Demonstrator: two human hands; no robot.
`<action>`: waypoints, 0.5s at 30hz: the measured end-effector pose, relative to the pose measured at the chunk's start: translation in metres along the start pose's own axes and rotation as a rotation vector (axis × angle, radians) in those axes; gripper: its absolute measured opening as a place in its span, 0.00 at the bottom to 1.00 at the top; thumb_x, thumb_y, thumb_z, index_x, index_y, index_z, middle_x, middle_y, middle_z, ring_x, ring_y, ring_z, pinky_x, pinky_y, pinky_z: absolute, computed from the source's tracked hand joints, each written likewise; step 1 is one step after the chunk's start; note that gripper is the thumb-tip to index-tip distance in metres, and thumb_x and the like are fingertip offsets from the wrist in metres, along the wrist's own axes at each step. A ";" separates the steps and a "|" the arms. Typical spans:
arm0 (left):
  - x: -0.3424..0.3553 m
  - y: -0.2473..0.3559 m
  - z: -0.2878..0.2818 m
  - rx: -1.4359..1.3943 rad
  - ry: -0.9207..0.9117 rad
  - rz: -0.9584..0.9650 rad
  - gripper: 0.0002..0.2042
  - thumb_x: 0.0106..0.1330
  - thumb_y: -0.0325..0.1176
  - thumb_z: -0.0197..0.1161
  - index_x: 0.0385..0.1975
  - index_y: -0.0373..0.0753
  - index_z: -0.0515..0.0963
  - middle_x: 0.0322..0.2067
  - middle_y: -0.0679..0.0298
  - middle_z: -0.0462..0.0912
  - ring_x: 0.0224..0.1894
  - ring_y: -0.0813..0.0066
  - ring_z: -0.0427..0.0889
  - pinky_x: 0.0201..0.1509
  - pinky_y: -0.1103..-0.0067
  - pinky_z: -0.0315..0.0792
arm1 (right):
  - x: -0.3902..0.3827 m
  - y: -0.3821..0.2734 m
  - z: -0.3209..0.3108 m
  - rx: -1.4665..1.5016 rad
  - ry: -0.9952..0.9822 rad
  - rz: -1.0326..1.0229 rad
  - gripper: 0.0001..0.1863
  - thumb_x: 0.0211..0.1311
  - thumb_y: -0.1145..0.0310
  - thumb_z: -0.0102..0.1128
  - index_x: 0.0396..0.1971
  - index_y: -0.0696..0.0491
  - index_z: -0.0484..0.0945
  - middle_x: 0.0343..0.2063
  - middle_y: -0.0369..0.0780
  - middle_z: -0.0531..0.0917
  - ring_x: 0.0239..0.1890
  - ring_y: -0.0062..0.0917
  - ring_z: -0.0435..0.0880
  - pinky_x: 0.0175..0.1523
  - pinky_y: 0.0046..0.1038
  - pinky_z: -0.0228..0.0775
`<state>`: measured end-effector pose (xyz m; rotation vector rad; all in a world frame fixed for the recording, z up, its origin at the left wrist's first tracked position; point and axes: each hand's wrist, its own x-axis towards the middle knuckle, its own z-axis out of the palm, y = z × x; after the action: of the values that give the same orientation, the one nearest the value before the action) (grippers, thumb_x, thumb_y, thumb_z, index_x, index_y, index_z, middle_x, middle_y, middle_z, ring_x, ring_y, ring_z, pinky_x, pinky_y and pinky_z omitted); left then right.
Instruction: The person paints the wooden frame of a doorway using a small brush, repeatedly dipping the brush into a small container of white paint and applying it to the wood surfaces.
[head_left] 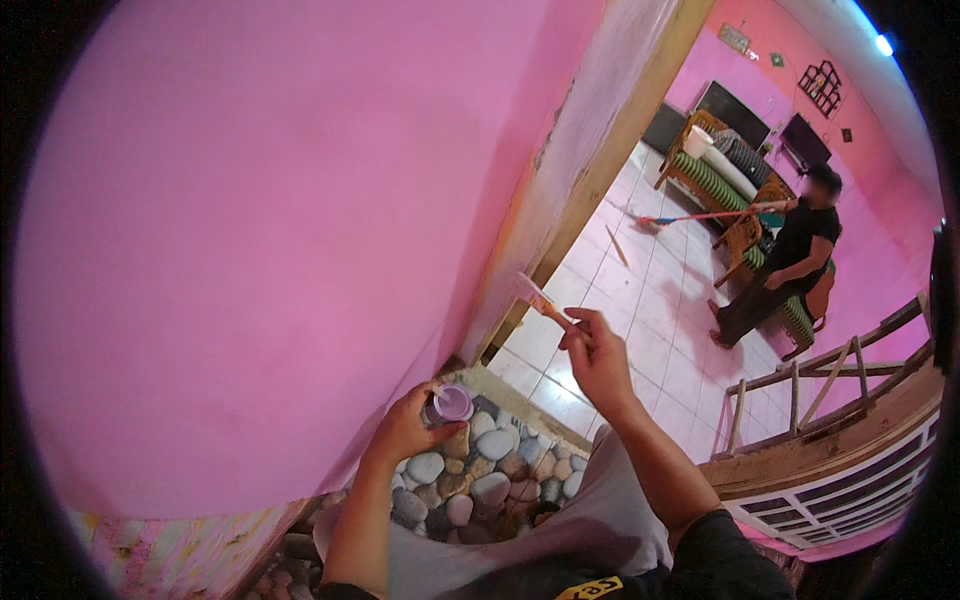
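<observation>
My left hand [402,430] is wrapped round a small plastic cup [455,404] with lilac paint inside. A paintbrush [545,304] with an orange-brown handle is gripped in my right hand [600,368], its pale bristles pointing up and left. The bristles are at the pale lilac edge strip [575,165] of the pink wall [280,230], beside the wooden door frame [600,165]. Whether they touch the strip I cannot tell.
Below me lies a pebble-patterned floor [490,490]. Past the doorway, on white tiles [600,270], another person [800,250] holds a broom [690,217] near a green-striped wooden sofa [712,182]. A wooden rail [825,375] stands at the right.
</observation>
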<state>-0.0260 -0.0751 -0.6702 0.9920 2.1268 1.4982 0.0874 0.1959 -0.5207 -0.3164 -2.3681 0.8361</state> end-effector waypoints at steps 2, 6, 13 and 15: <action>0.003 -0.001 0.002 0.025 0.018 0.043 0.35 0.52 0.42 0.84 0.58 0.37 0.74 0.53 0.56 0.84 0.57 0.62 0.83 0.63 0.68 0.75 | -0.003 0.000 -0.005 0.246 -0.029 0.171 0.11 0.76 0.74 0.52 0.52 0.60 0.75 0.30 0.39 0.87 0.19 0.15 0.75 0.26 0.19 0.65; 0.007 0.015 0.006 -0.007 0.028 0.024 0.35 0.53 0.44 0.83 0.58 0.37 0.75 0.54 0.56 0.84 0.58 0.63 0.83 0.64 0.68 0.75 | 0.007 -0.022 -0.030 0.650 -0.028 0.347 0.12 0.77 0.71 0.54 0.51 0.62 0.77 0.33 0.49 0.88 0.17 0.19 0.77 0.23 0.21 0.70; 0.014 0.021 0.019 -0.130 0.047 -0.017 0.37 0.56 0.47 0.81 0.62 0.35 0.73 0.56 0.53 0.81 0.62 0.61 0.79 0.68 0.68 0.71 | 0.004 -0.024 -0.039 0.731 -0.001 0.329 0.14 0.76 0.65 0.59 0.47 0.63 0.82 0.31 0.46 0.87 0.21 0.20 0.80 0.25 0.22 0.71; 0.016 0.022 0.022 -0.109 0.048 -0.015 0.37 0.56 0.47 0.81 0.62 0.35 0.73 0.56 0.53 0.81 0.62 0.61 0.79 0.68 0.68 0.71 | 0.001 -0.022 -0.036 0.739 -0.017 0.340 0.15 0.77 0.64 0.59 0.46 0.63 0.82 0.29 0.44 0.87 0.21 0.19 0.79 0.25 0.21 0.71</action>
<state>-0.0155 -0.0441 -0.6562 0.9095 2.0557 1.6267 0.1081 0.1969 -0.4834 -0.3972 -1.8674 1.7901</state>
